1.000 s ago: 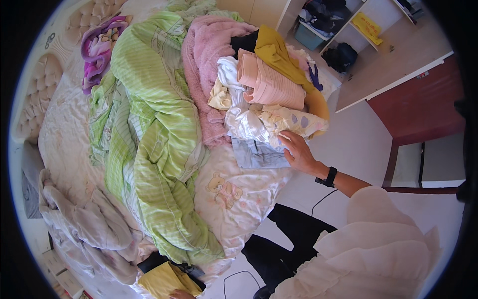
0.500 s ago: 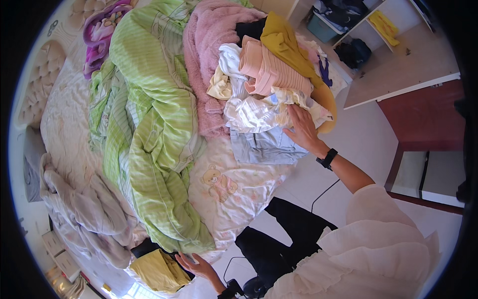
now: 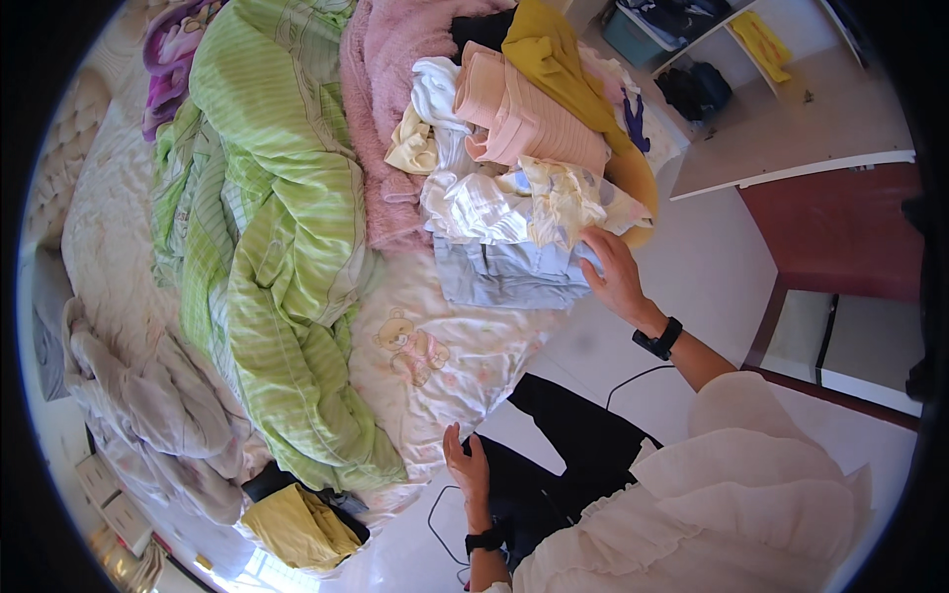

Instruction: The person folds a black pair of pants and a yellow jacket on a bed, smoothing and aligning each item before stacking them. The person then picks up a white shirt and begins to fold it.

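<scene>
My right hand is at the near right side of a clothes pile, its thumb apart from its slightly bent fingers. The fingertips reach the edge of a pale yellow patterned garment; whether they touch it I cannot tell. Beside that garment lies a shiny white one, with light blue folded cloth below. Farther back are a ribbed peach garment and a mustard one. My left hand is raised by the bed's near edge, fingers apart, holding nothing.
A crumpled green striped quilt covers the middle of the bed, beside a fluffy pink blanket. Folded mustard clothing lies at the near left, below a grey blanket. An open cabinet door juts out at the right.
My left hand has moved right, away from the folded mustard clothing. My right hand has drawn back slightly toward me from the pile, and the pale patterned garment has shifted.
</scene>
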The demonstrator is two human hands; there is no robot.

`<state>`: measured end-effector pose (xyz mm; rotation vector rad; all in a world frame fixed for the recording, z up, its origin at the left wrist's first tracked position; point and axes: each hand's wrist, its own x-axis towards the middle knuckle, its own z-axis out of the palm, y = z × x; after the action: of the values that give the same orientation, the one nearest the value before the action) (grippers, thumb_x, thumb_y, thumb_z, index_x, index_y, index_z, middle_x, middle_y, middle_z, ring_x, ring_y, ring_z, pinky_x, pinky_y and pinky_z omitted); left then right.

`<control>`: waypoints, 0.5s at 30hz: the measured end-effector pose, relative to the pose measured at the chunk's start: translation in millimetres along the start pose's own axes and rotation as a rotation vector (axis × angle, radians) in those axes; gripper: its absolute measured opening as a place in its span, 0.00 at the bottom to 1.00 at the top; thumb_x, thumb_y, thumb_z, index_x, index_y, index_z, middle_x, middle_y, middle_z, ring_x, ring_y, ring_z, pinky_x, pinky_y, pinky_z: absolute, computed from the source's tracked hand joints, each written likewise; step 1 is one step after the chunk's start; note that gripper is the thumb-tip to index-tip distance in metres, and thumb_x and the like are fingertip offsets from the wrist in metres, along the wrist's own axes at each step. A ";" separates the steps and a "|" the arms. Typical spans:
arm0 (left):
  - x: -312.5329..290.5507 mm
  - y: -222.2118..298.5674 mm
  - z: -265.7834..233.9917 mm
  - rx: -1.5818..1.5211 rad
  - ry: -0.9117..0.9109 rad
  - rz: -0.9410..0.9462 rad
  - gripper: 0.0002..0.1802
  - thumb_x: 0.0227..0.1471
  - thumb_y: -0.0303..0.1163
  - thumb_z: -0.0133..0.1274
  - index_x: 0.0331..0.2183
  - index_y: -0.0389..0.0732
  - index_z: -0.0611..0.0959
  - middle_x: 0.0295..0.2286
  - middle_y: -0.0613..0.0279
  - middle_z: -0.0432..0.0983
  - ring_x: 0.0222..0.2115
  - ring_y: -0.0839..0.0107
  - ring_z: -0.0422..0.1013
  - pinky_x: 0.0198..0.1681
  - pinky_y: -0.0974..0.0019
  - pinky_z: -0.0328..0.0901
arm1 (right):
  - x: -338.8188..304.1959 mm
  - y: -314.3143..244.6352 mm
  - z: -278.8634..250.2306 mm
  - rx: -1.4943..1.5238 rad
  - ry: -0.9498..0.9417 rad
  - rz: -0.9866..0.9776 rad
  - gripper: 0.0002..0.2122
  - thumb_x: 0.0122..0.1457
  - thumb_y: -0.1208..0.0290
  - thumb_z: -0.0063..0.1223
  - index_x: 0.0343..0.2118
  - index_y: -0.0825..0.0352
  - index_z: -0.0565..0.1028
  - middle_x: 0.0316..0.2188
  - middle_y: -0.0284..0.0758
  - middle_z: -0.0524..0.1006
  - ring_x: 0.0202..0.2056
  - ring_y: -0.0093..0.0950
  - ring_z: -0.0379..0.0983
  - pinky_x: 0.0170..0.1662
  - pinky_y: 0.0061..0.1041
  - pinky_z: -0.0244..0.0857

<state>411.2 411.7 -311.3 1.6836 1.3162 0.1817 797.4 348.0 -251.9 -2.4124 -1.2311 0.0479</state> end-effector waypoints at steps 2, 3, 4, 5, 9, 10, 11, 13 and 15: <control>-2.1 -1.4 3.1 -0.011 -0.053 -0.086 0.19 0.48 0.28 0.51 0.43 0.32 0.75 0.42 0.45 0.72 0.42 0.53 0.68 0.42 0.61 0.65 | -13.5 3.4 3.5 0.091 -0.018 0.136 0.26 0.47 0.76 0.57 0.51 0.67 0.64 0.48 0.41 0.67 0.49 0.39 0.64 0.50 0.30 0.60; -1.8 -2.4 3.4 -0.022 -0.081 -0.135 0.19 0.48 0.28 0.51 0.43 0.32 0.75 0.41 0.46 0.72 0.41 0.54 0.69 0.41 0.62 0.66 | -17.5 5.4 6.7 0.142 -0.037 0.226 0.26 0.47 0.75 0.58 0.51 0.66 0.64 0.48 0.41 0.68 0.49 0.39 0.64 0.50 0.29 0.61; -0.8 -3.4 3.8 -0.031 -0.078 -0.156 0.19 0.49 0.29 0.51 0.43 0.32 0.75 0.41 0.47 0.73 0.40 0.56 0.70 0.39 0.63 0.66 | -20.2 7.2 11.4 0.122 0.003 0.204 0.26 0.47 0.74 0.58 0.51 0.66 0.64 0.46 0.41 0.69 0.47 0.39 0.65 0.49 0.29 0.61; 1.2 -4.2 4.9 -0.040 -0.076 -0.179 0.18 0.49 0.30 0.50 0.43 0.32 0.75 0.40 0.48 0.73 0.38 0.58 0.71 0.37 0.64 0.67 | -22.1 8.3 17.4 0.107 0.031 0.207 0.25 0.47 0.73 0.58 0.51 0.66 0.64 0.44 0.42 0.70 0.46 0.39 0.67 0.48 0.29 0.62; 19.4 -2.2 16.9 -0.114 -0.078 -0.206 0.19 0.50 0.32 0.50 0.43 0.33 0.76 0.39 0.49 0.74 0.37 0.61 0.72 0.36 0.66 0.67 | -27.3 3.9 42.4 0.242 -0.161 0.487 0.23 0.48 0.69 0.56 0.48 0.66 0.66 0.36 0.44 0.74 0.37 0.41 0.72 0.41 0.34 0.65; 26.2 0.9 24.4 -0.161 -0.062 -0.216 0.18 0.51 0.33 0.51 0.43 0.33 0.77 0.39 0.51 0.75 0.37 0.64 0.72 0.37 0.68 0.67 | -25.9 -1.0 50.4 0.240 -0.307 0.549 0.19 0.50 0.68 0.53 0.45 0.65 0.67 0.29 0.45 0.76 0.30 0.41 0.74 0.37 0.35 0.66; 36.3 4.8 33.4 -0.204 -0.094 -0.233 0.19 0.51 0.34 0.51 0.44 0.33 0.76 0.39 0.52 0.75 0.37 0.66 0.72 0.37 0.68 0.67 | -31.7 -11.4 54.3 0.443 -0.328 0.562 0.15 0.51 0.69 0.51 0.42 0.66 0.69 0.28 0.46 0.76 0.31 0.42 0.74 0.35 0.33 0.66; 57.8 15.0 51.1 -0.326 -0.148 -0.297 0.21 0.52 0.37 0.51 0.45 0.34 0.75 0.39 0.55 0.76 0.38 0.68 0.72 0.38 0.69 0.67 | -38.2 -35.9 59.6 0.588 -0.540 0.552 0.18 0.52 0.71 0.51 0.46 0.70 0.69 0.32 0.35 0.76 0.33 0.22 0.71 0.37 0.23 0.65; 71.4 27.1 64.9 -0.615 -0.272 -0.491 0.27 0.55 0.46 0.46 0.49 0.35 0.72 0.41 0.59 0.75 0.39 0.71 0.71 0.40 0.69 0.66 | -48.1 -67.0 53.1 0.790 -0.641 0.570 0.16 0.52 0.72 0.51 0.45 0.72 0.70 0.33 0.30 0.76 0.34 0.18 0.68 0.38 0.22 0.65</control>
<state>498.6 433.2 -355.3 0.8121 1.2593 0.0526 705.4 364.0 -281.8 -1.9560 -0.5012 1.2882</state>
